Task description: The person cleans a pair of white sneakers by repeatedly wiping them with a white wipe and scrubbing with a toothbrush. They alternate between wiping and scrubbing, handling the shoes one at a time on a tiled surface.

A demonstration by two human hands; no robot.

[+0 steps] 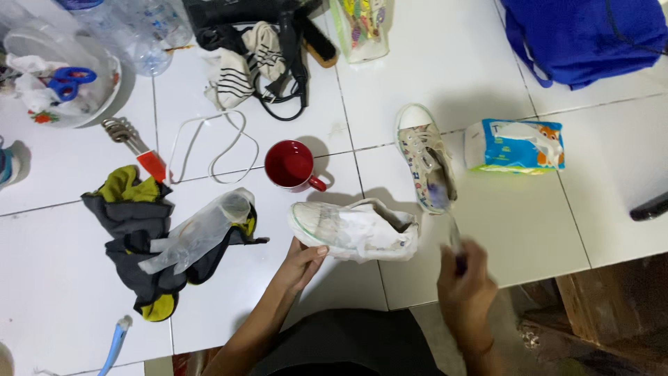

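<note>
Right hand [465, 278] is blurred — its fingers' state cannot be told. Left hand [303, 263] fingers clamp the white shoe [355, 230]. A red mug [292, 166] stands near — its contents unclear.

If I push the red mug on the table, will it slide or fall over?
The red mug would probably slide rather than tip: it looks squat and stands upright on a smooth white table. It looks like ceramic, so it is likely heavy for its size and could break if it fell off. Its handle sticks out, so a push there might spin it.
</note>
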